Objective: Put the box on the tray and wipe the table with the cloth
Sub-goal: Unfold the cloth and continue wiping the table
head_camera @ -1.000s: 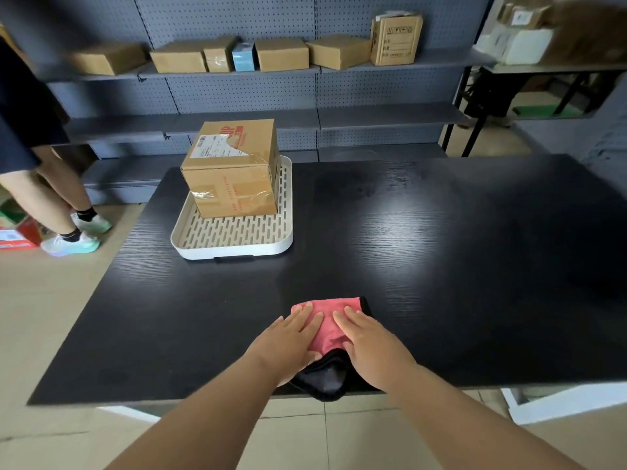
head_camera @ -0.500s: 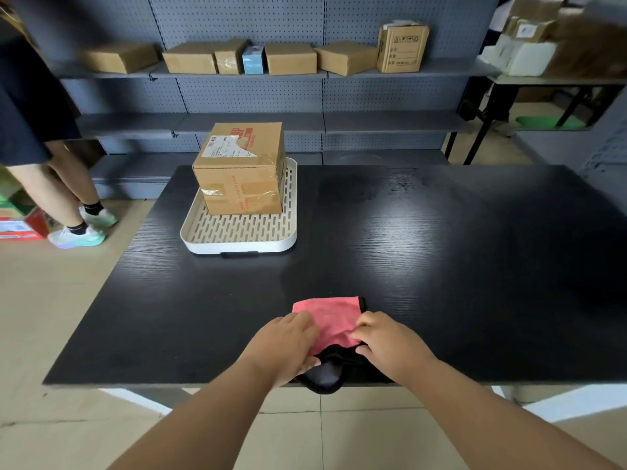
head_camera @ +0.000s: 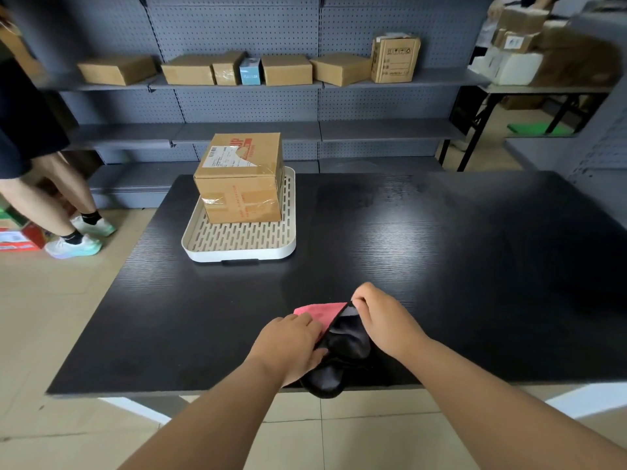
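Observation:
A taped cardboard box stands on the far part of the cream slotted tray, at the left rear of the black table. A cloth, pink on one side and black on the other, lies at the table's near edge, partly hanging over it. My right hand pinches the cloth's far right corner and folds it back, showing the black side. My left hand presses on the cloth's left part with its fingers on the fabric.
A person's legs in light sneakers stand on the floor left of the table. Grey shelves behind the table carry several cardboard boxes. A folding table with boxes stands at the back right.
My right hand has gone from lying flat on the cloth to gripping its far corner and peeling it back toward me, so more black shows. The left hand stays on the cloth.

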